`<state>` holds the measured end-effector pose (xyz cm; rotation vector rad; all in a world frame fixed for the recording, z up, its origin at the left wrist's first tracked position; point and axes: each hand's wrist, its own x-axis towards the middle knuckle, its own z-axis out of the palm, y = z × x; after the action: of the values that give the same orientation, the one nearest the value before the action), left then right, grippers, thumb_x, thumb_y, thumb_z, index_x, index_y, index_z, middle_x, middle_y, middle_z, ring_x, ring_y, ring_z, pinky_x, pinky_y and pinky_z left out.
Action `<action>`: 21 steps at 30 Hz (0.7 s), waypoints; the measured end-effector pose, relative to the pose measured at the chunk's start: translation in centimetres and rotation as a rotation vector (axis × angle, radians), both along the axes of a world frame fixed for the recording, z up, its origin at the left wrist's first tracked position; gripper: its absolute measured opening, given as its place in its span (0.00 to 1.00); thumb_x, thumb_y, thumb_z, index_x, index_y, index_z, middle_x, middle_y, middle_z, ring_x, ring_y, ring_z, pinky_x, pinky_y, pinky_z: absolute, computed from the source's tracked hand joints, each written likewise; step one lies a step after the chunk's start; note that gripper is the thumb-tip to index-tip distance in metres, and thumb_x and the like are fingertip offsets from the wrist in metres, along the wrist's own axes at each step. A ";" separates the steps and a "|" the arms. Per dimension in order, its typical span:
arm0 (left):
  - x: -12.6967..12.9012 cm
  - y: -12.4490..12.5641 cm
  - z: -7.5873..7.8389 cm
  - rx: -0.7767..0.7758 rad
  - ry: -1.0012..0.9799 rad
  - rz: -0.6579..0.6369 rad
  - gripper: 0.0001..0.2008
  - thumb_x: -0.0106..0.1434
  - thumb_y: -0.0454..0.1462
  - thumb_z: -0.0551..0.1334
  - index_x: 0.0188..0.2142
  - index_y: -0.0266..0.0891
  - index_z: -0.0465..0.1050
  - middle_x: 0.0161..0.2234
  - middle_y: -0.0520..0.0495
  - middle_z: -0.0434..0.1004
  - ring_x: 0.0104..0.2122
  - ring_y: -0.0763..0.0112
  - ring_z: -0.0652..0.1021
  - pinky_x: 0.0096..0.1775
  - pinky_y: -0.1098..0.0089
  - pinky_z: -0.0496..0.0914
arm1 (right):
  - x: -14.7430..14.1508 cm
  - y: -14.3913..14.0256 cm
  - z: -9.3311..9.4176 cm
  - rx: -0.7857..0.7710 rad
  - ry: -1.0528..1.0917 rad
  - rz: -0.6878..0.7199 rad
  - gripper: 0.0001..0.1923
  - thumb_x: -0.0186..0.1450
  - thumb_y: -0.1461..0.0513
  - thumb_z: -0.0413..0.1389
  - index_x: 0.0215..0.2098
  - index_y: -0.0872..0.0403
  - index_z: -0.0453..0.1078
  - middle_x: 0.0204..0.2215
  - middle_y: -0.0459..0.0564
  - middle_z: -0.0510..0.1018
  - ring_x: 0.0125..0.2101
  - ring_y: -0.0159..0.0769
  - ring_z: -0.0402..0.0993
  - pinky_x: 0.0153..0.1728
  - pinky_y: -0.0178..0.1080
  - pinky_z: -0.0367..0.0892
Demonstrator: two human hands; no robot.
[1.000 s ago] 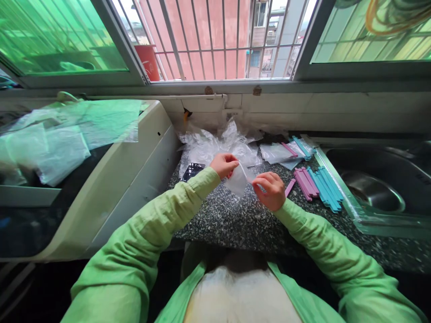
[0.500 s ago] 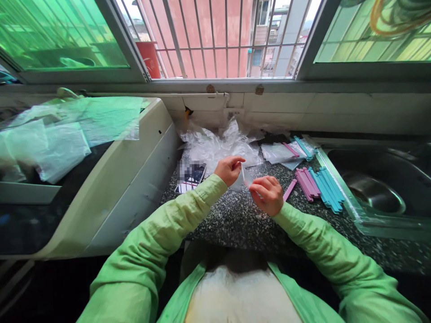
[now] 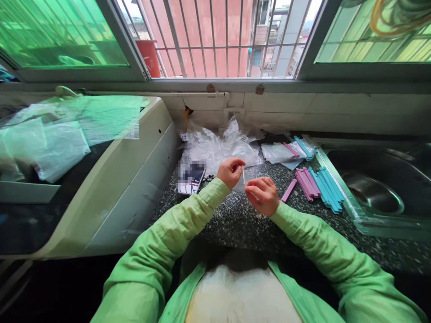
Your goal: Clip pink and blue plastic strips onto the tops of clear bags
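Note:
A small clear plastic bag (image 3: 239, 185) is stretched between my two hands above the dark speckled countertop. My left hand (image 3: 230, 172) pinches its upper part between thumb and fingers. Lower and to the right, my right hand (image 3: 264, 196) has its fingers closed on the bag's other end. A narrow pale edge (image 3: 244, 176) runs upright between my fingertips; whether it is folded plastic or a separate strip I cannot tell. Just right of my right hand lies one pink bag clip (image 3: 288, 190).
Several pink clips (image 3: 307, 184) and blue clips (image 3: 326, 190) lie beside the metal sink (image 3: 357, 224). Behind them are flat bags (image 3: 278, 154) with clips on top. Crumpled clear bags (image 3: 215, 146) fill the back. A phone (image 3: 191, 178) lies left; a white appliance (image 3: 134, 179) borders the counter.
Both hands have drawn slightly closer together, the left moving right and the right moving left. The bag between them now shows a narrower, more upright edge.

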<state>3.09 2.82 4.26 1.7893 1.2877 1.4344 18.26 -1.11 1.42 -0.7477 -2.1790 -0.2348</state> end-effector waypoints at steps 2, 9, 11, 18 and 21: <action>0.1 0.0 -0.1 0.015 0.021 0.007 0.09 0.49 0.28 0.53 0.24 0.36 0.71 0.23 0.51 0.70 0.23 0.78 0.68 0.28 0.75 0.65 | 0.0 0.0 0.0 -0.011 0.007 0.001 0.02 0.57 0.64 0.53 0.28 0.51 0.67 0.30 0.46 0.75 0.32 0.34 0.66 0.35 0.39 0.59; 0.2 -0.3 -0.1 0.031 0.074 0.028 0.09 0.48 0.28 0.54 0.24 0.37 0.71 0.21 0.52 0.69 0.21 0.78 0.66 0.27 0.75 0.64 | -0.6 -0.6 0.8 -0.106 0.248 -0.101 0.14 0.54 0.55 0.57 0.36 0.52 0.65 0.29 0.49 0.74 0.32 0.37 0.69 0.34 0.40 0.61; 0.3 -0.4 -0.2 0.033 0.058 0.026 0.09 0.49 0.28 0.54 0.24 0.36 0.72 0.22 0.52 0.69 0.22 0.78 0.66 0.27 0.75 0.64 | -0.8 -0.7 1.1 -0.102 0.251 -0.149 0.09 0.55 0.58 0.56 0.33 0.52 0.66 0.27 0.47 0.74 0.30 0.36 0.69 0.33 0.39 0.60; 1.0 -0.7 -1.0 -0.031 -0.055 0.039 0.10 0.53 0.30 0.53 0.33 0.36 0.71 0.24 0.51 0.69 0.20 0.80 0.64 0.24 0.77 0.63 | -1.3 -0.5 0.9 -0.122 0.270 -0.152 0.03 0.58 0.63 0.54 0.26 0.52 0.67 0.23 0.45 0.75 0.28 0.33 0.69 0.33 0.38 0.59; 1.6 -0.7 -1.5 -0.056 -0.106 0.048 0.10 0.54 0.30 0.53 0.34 0.36 0.70 0.26 0.51 0.69 0.19 0.81 0.64 0.24 0.78 0.63 | -1.6 -0.6 0.7 -0.134 0.264 -0.138 0.03 0.58 0.63 0.54 0.27 0.51 0.68 0.23 0.45 0.75 0.28 0.33 0.70 0.33 0.38 0.59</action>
<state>4.67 2.12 2.76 1.6347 1.3109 1.4831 16.63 -1.70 2.12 -0.9499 -1.9096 -0.0555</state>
